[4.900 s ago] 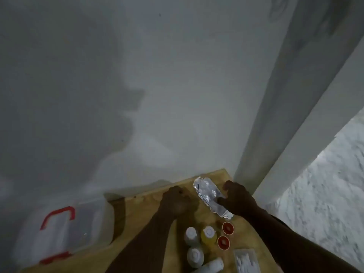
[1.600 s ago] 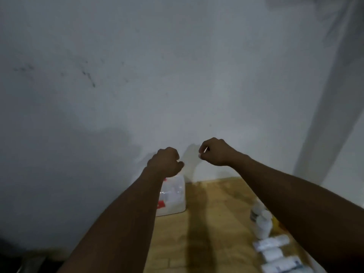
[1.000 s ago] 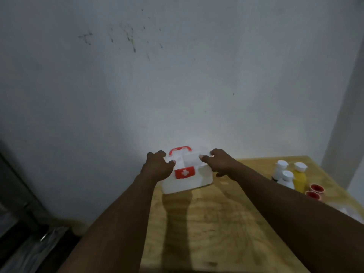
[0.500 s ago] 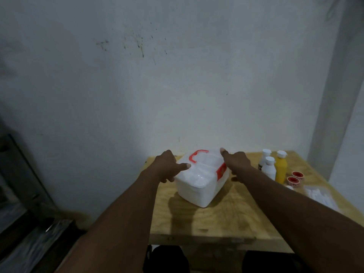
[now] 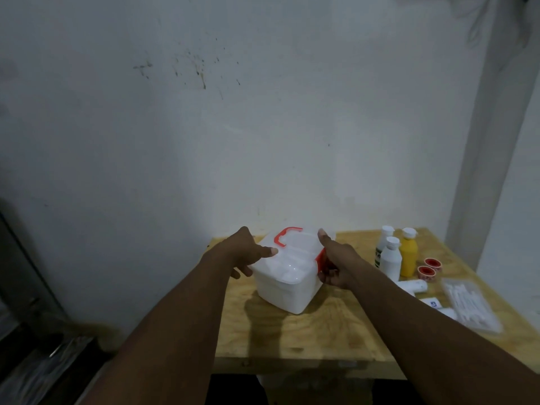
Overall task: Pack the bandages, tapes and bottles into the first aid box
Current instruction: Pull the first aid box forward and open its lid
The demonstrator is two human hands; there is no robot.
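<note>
A person's view down along both bare forearms to a small wooden table point(image 5: 306, 337) set against a stained white wall point(image 5: 263, 127). The light is dim.

A white plastic first aid box point(image 5: 287, 285) stands on the table, left of the middle, with one corner turned toward the viewer. Its clear lid point(image 5: 292, 263) is on, and a red handle point(image 5: 287, 235) lies flat on top.

Both hands hold the box from opposite sides. The left hand point(image 5: 244, 252) has its thumb laid flat across the lid's left edge and its fingers curled down round the box's left wall. The right hand point(image 5: 336, 266) grips the right side, with one digit pointing up along the lid's rim and the others bent around a red latch point(image 5: 321, 257).

The supplies sit apart from the box on the right half of the table. Two white bottles point(image 5: 390, 260) and a yellow bottle point(image 5: 408, 254) stand upright close together. Just right of them lie two red tape rolls point(image 5: 425, 271). In front of the bottles, a white cylinder point(image 5: 413, 285) lies on its side, too blurred to identify. A clear packet point(image 5: 470, 306) of white sticks lies near the table's right edge, with a small white carton point(image 5: 432, 303) beside it.
</note>
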